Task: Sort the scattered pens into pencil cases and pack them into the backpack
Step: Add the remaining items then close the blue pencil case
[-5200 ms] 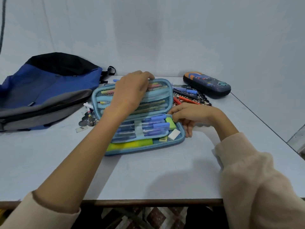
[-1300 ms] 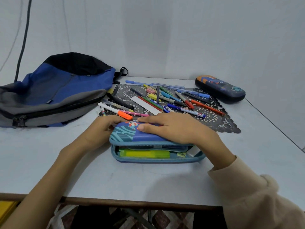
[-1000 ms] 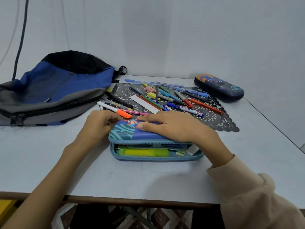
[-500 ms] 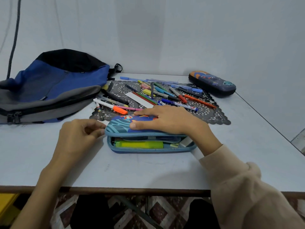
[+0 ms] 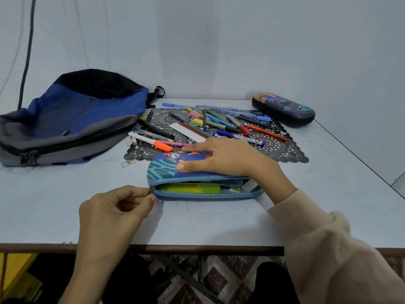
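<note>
- One pencil case (image 5: 162,166), stuffed and gaping along its front, near the middle of the table's (image 5: 197,222) front edge.
- Flat on the lid, fingers straight: right hand (image 5: 228,157). Pinching the zipper pull (image 5: 151,189) at the case's left end: left hand (image 5: 116,207).
- Zipping-up stage, by the look of it; next, likely a steady pull rightward, lid held down.
- Many pens (image 5: 221,126) unsorted on the mat (image 5: 285,150) behind; backpack (image 5: 76,119) by the back left corner.
</note>
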Tool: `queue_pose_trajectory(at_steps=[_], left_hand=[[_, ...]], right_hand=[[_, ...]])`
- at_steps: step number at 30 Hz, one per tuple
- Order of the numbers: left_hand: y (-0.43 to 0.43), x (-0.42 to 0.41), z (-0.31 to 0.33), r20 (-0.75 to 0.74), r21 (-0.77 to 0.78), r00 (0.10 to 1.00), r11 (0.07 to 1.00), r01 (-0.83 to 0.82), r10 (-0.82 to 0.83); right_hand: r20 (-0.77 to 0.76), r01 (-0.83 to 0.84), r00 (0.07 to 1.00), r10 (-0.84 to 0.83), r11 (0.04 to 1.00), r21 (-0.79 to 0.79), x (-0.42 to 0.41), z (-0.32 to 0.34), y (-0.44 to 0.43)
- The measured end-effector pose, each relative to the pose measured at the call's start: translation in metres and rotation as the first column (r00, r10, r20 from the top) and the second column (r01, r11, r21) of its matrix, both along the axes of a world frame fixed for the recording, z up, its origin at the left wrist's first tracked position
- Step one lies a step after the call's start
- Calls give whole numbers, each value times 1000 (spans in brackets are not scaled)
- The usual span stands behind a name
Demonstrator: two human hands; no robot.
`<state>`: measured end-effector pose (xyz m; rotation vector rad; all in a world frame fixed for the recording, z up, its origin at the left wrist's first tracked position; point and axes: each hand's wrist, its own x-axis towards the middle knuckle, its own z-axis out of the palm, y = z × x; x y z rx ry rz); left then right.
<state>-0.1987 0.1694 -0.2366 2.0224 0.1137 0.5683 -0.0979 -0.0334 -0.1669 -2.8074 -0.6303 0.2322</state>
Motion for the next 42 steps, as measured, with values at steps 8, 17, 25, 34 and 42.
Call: queue_pose_trajectory(at_steps=[8, 17, 25, 34, 42], left_hand=[[-24, -4, -5, 43, -114, 998, 993, -40, 45], [-52, -1, -9, 81, -138, 996, 989, 51, -40], [-28, 3, -15, -20, -265, 989, 955, 135, -145], [-27, 2, -16, 4, -198, 981, 961, 191, -194], [-2, 3, 0, 116, -45, 968, 972, 229, -223]], right_hand=[[21, -14, 1000, 14, 1000, 17, 3, -2, 0], [111, -31, 993, 35, 999, -38, 4, -7, -1], [626, -238, 778, 51, 947, 218, -4, -18, -4], [690, -360, 706, 163, 921, 151, -60, -78, 15], [653, -276, 758, 0, 906, 320, -65, -83, 29]])
